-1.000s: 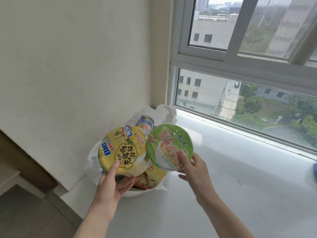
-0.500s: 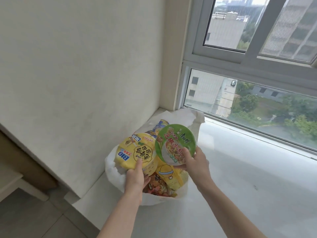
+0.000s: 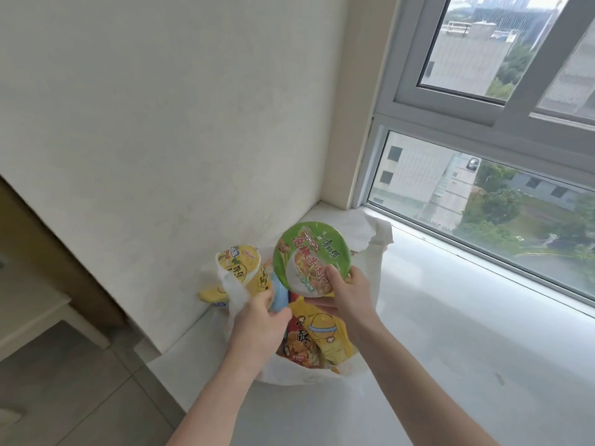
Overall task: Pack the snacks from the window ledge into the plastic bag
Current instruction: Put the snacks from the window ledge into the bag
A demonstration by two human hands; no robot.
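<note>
- The green bowl [image 3: 311,257] was held tilted above the mouth of the bag [image 3: 375,243], lid facing the camera, its lower edge over the snacks already inside.
- The right hand [image 3: 349,296] gripped the green bowl at its lower right rim, thumb curled over the lid and fingers underneath.
- The yellow bowl [image 3: 240,268] lay on its side, pushed into the left part of the bag, with white plastic partly draped over it.
- The left hand [image 3: 260,320] was at the left edge of the bag just below the yellow bowl, fingers curled there; I could not tell whether it pinched the plastic, the bowl or a blue packet [image 3: 278,294] beside it.
- A yellow packet [image 3: 325,333] with a cartoon figure and a red packet [image 3: 297,349] sat in the bag below the green bowl.
- The bag stood on the white ledge [image 3: 450,333], in the corner against the wall [image 3: 177,123] and near the window [image 3: 483,188].
- A wooden piece of furniture [image 3: 29,252] stood to the left, below the ledge, over a tiled floor [image 3: 64,397].
</note>
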